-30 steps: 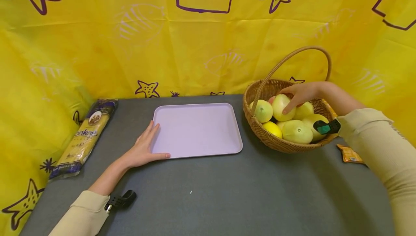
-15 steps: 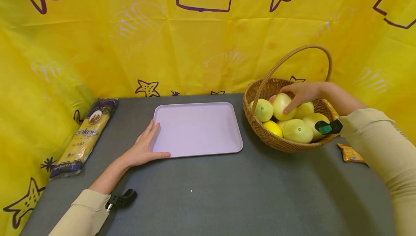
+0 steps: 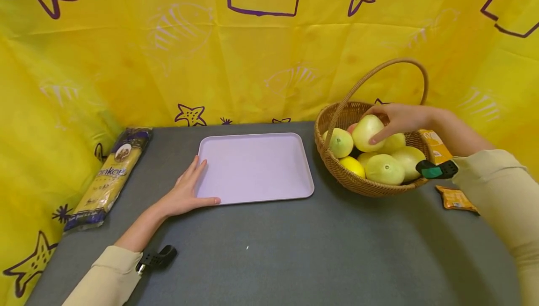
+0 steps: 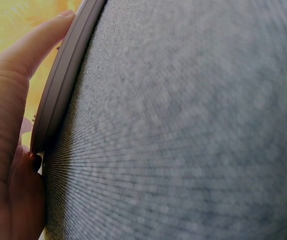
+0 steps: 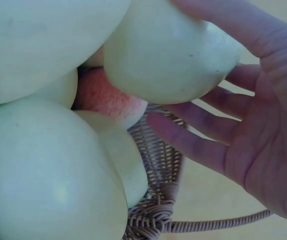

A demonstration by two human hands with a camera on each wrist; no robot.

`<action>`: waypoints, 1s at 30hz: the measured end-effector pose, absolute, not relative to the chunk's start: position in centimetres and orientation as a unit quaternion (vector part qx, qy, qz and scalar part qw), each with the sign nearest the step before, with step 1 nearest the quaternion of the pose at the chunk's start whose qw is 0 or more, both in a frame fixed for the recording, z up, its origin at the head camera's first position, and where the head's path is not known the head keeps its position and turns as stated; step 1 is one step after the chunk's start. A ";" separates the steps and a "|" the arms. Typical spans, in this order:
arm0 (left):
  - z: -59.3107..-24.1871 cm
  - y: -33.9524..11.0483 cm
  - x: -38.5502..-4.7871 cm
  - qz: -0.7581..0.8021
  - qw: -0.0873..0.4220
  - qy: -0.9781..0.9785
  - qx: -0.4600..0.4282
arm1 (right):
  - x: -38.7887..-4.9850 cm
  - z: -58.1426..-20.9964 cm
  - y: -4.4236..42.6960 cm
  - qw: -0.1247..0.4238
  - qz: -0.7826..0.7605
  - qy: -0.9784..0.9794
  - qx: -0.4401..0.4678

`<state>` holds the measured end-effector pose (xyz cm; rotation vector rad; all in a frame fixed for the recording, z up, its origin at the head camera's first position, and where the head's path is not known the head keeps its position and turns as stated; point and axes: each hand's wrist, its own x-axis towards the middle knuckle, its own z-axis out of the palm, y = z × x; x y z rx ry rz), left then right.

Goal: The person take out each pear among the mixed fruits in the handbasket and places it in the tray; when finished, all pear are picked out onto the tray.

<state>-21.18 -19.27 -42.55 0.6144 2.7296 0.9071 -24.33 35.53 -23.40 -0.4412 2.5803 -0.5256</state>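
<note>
Before you, the grey surface [image 3: 294, 245] is stretching out, and a white speck [image 3: 247, 247] is lying on it at 6 o'clock from the tray [image 3: 257, 169]. Your left hand [image 3: 185, 196] is resting at the tray's 8 o'clock corner; its fingers are spreading wide and nearly straight, touching the left rim while the thumb is lying along the near rim, gripping nothing. At 3 o'clock from the tray, the basket [image 3: 360, 187] is standing upright, with an orange packet [image 3: 458, 198] lying at its 4 o'clock. Inside, a yellow fruit [image 3: 353, 166] is sitting at 8 o'clock among larger green ones. At the basket's 11 o'clock, your right hand [image 3: 400, 120] is holding a pale fruit [image 3: 365, 133]; its fingers and thumb are curving round it, parted by the fruit's width. You are seeing a red fruit [image 5: 103, 95] just beside it in the right wrist view. At 9 o'clock from the tray, a pasta pack [image 3: 110, 177] is lying at a slant. Beyond everything, a yellow cloth [image 3: 252, 62] is hanging.
</note>
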 end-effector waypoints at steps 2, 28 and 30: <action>-42.6 -19.4 -21.0 0.308 0.101 0.923 0.207 | -24.0 -23.4 35.5 0.225 -0.203 0.939 -0.164; -42.5 -19.2 -20.9 0.309 0.091 0.924 0.207 | -18.1 -22.9 33.5 0.149 -0.399 0.882 -0.200; -42.5 -19.2 -20.9 0.309 0.092 0.924 0.206 | -17.6 -23.0 32.9 0.144 -0.410 0.878 -0.203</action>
